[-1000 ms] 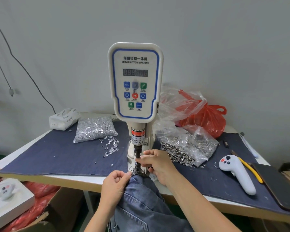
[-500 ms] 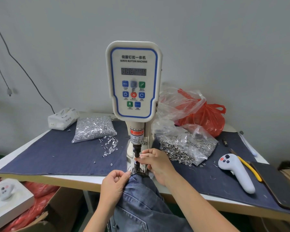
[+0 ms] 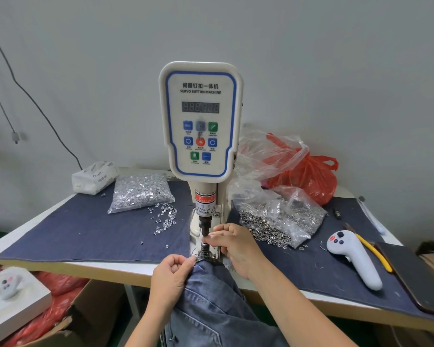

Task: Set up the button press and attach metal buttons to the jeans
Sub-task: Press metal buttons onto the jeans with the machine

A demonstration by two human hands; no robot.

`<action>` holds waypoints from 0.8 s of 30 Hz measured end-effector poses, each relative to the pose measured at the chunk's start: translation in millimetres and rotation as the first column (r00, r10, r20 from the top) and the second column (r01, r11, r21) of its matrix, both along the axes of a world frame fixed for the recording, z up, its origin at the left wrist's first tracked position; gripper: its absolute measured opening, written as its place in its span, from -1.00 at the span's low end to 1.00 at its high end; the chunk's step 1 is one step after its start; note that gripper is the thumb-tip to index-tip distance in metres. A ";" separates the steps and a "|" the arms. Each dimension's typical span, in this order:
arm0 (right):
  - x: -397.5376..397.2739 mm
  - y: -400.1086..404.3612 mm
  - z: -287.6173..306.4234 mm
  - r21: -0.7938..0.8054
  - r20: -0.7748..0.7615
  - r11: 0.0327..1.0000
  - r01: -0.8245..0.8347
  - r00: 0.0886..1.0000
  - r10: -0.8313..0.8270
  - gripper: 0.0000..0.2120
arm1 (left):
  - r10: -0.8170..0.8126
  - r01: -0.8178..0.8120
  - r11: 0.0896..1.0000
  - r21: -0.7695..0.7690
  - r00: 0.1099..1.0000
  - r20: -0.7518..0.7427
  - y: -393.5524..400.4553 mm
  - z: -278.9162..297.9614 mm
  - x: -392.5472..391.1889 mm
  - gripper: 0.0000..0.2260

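A white button press (image 3: pixel 200 121) with a blue-edged control panel stood upright at the middle of the worktop (image 3: pixel 105 267), its dark plunger (image 3: pixel 205 225) pointing down at the small base near the front edge. A pair of blue jeans (image 3: pixel 211 304) hung over the near edge of the worktop, the top hem drawn up onto the base right under the plunger.

The left hand (image 3: pixel 169 276) was curled, pinching the hem of the jeans between thumb and fingers just left of the base. The right hand (image 3: pixel 236 244) sat just right of the plunger, its fingertips (image 3: pixel 212 237) bunched against the lower end of the plunger; whether they pinched a button there could not be told, since anything between them was too small to see.

A dark blue cloth (image 3: pixel 90 231) covered most of the worktop. On it, far left of the press, lay a clear bag of silver tacks (image 3: pixel 140 191) with loose tacks (image 3: pixel 164 217) spilled near its right corner, and a white tissue pack (image 3: pixel 94 176) further left. Right of the press lay a clear bag of metal buttons (image 3: pixel 278 221), with a red plastic bag (image 3: pixel 308 179) behind it. Near the right edge lay a white handheld controller (image 3: pixel 353 259), yellow-handled pliers (image 3: pixel 373 254) and a dark flat tablet (image 3: pixel 416 274). Below the worktop at the left, a white box (image 3: pixel 10 301) held a second controller.
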State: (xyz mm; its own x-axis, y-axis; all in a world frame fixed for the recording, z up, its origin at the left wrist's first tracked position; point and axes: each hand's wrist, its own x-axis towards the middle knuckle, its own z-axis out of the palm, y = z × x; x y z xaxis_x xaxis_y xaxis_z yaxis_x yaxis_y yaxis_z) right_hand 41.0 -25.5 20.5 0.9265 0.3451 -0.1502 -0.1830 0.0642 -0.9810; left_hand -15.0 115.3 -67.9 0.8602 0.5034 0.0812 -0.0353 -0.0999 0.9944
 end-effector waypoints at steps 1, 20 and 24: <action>-0.2 -0.1 0.1 0.003 -0.003 1.000 -0.001 1.000 0.001 -0.74 | 0.001 -0.001 1.000 0.004 1.000 -0.003 0.2 0.0 0.1 -0.80; 2.8 0.3 10.2 0.133 -0.144 0.991 0.006 0.990 0.013 -0.76 | 0.003 -0.003 1.000 0.015 1.000 -0.014 1.5 -2.8 1.9 -0.79; 3.4 0.0 11.0 0.159 -0.155 0.987 0.010 0.988 0.014 -0.73 | 0.012 -0.011 1.000 0.017 1.000 -0.016 1.7 -3.3 1.5 -0.79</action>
